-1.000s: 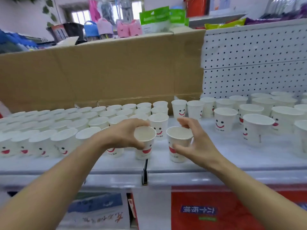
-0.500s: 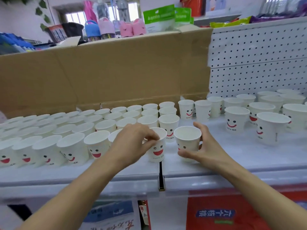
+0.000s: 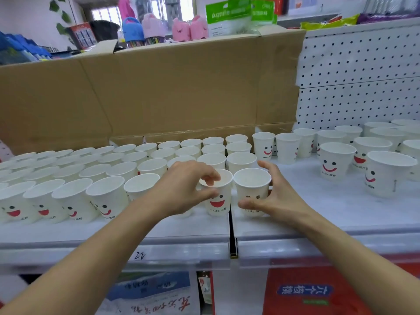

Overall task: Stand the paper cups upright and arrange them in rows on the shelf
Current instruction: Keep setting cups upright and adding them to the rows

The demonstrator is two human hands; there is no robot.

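White paper cup with red smile (image 3: 220,202): upright near front of white shelf (image 3: 329,214), rim pinched by left hand (image 3: 184,189). Second matching cup (image 3: 251,186): just beside it, right hand (image 3: 276,198) fingers curled round its wall.

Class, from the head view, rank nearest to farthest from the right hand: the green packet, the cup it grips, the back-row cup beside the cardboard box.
1. Gripped cup, in the right hand, front row.
2. Back-row cup, behind it, against the cardboard box.
3. Green packet, up top, beyond the box.
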